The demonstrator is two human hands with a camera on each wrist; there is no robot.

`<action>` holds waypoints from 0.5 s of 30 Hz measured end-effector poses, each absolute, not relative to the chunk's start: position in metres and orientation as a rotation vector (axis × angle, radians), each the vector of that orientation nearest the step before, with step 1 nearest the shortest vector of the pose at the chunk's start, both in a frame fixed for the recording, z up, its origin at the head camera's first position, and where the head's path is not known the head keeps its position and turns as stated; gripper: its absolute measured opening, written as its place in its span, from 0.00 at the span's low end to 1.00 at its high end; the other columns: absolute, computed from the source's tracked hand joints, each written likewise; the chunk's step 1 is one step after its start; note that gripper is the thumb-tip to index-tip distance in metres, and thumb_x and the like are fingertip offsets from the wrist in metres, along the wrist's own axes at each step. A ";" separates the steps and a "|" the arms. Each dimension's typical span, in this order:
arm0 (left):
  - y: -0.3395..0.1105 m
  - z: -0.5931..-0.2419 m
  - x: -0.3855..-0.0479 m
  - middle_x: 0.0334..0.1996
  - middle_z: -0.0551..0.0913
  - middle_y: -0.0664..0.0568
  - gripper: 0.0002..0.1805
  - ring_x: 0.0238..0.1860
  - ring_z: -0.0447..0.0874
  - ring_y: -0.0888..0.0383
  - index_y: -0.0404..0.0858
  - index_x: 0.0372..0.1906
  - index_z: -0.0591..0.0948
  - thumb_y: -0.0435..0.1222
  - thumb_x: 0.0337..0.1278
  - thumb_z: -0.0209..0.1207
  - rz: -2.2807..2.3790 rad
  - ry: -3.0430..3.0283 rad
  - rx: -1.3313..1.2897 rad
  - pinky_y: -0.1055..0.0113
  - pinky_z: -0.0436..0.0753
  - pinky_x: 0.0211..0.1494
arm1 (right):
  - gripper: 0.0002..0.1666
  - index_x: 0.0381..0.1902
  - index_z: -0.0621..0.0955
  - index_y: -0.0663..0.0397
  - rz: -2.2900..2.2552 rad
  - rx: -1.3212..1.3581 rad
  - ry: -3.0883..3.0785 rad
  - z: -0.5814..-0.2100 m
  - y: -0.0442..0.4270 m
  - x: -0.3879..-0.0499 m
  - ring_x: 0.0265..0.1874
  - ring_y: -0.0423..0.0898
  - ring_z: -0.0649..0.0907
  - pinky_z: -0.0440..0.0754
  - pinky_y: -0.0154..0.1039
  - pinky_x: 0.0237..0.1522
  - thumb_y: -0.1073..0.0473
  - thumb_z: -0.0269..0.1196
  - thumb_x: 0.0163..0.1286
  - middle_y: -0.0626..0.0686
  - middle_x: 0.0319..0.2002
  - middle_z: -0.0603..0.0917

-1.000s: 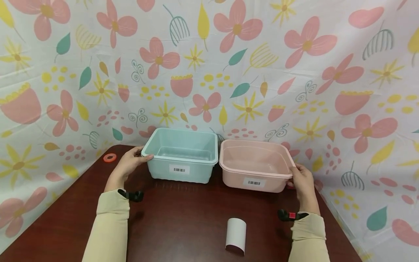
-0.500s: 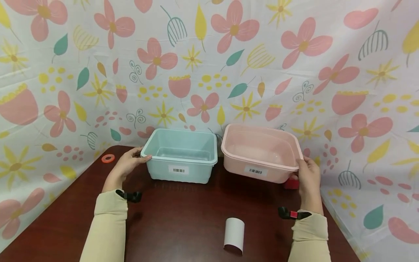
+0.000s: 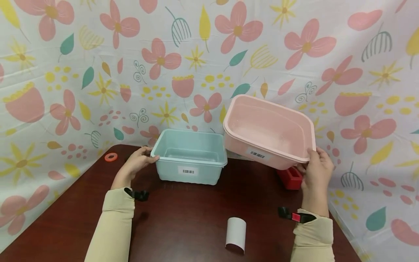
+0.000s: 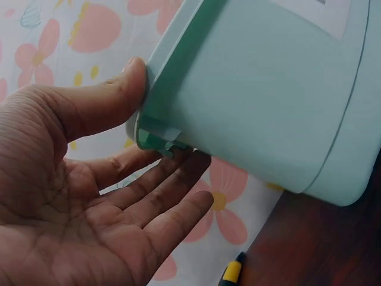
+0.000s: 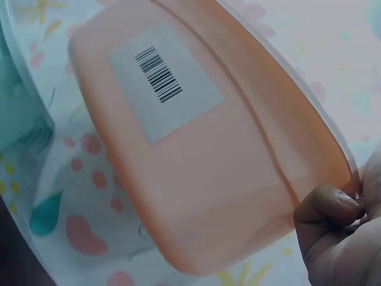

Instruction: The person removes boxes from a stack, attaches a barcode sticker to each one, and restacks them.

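Observation:
A light teal plastic basin (image 3: 190, 171) with a barcode label stands at the back of the table. My left hand (image 3: 139, 162) pinches its left rim, the thumb over the top and the other fingers loosely curled beneath in the left wrist view. A pink plastic basin (image 3: 265, 142), also labelled with a barcode (image 5: 158, 74), is off the table, tilted with its left end higher. My right hand (image 3: 316, 171) grips its right front corner at the rim. Both basins show bare insides in the head view.
A red box-shaped holder (image 3: 292, 179) stands under the pink basin's right end. An orange ring (image 3: 111, 157) lies at the back left. A white curved piece (image 3: 235, 233) rests near the front. A black-and-yellow item (image 4: 233, 271) is by the left hand. Floral cloth hangs behind.
My right hand has lifted the pink basin off the table and tilted it, uncovering the red holder. The teal basin has shifted slightly right with my left hand on it.

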State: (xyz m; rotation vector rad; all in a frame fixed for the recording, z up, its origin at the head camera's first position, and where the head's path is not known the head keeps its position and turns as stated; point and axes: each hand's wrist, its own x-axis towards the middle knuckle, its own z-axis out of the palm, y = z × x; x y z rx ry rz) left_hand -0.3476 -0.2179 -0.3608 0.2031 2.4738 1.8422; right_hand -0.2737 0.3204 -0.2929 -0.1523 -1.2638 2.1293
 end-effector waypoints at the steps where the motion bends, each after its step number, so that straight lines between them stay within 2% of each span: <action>1: -0.215 -0.361 -0.348 0.69 0.66 0.34 0.40 0.68 0.67 0.40 0.31 0.74 0.62 0.42 0.65 0.66 1.842 2.466 0.211 0.46 0.64 0.72 | 0.18 0.58 0.76 0.67 2.138 -0.145 -1.254 -0.290 0.316 -0.273 0.13 0.41 0.81 0.71 0.30 0.10 0.65 0.58 0.74 0.55 0.26 0.85; 3: -0.210 -0.361 -0.349 0.68 0.67 0.34 0.39 0.67 0.68 0.40 0.30 0.73 0.63 0.42 0.65 0.66 1.822 2.471 0.215 0.45 0.64 0.72 | 0.16 0.57 0.77 0.67 2.148 -0.123 -1.249 -0.286 0.308 -0.271 0.13 0.41 0.81 0.72 0.30 0.10 0.65 0.58 0.74 0.54 0.26 0.85; 9: -0.189 -0.358 -0.350 0.67 0.69 0.37 0.38 0.67 0.67 0.39 0.35 0.72 0.66 0.46 0.63 0.66 1.706 2.566 0.195 0.39 0.63 0.70 | 0.14 0.54 0.77 0.68 2.161 -0.033 -1.250 -0.284 0.281 -0.276 0.10 0.38 0.75 0.63 0.28 0.09 0.66 0.56 0.75 0.53 0.24 0.83; 15: -0.166 -0.352 -0.346 0.64 0.72 0.39 0.35 0.67 0.67 0.40 0.38 0.69 0.68 0.47 0.62 0.66 1.638 2.603 0.207 0.39 0.64 0.69 | 0.17 0.57 0.77 0.67 2.105 -0.028 -1.360 -0.294 0.251 -0.288 0.14 0.37 0.78 0.71 0.28 0.11 0.63 0.55 0.76 0.51 0.27 0.83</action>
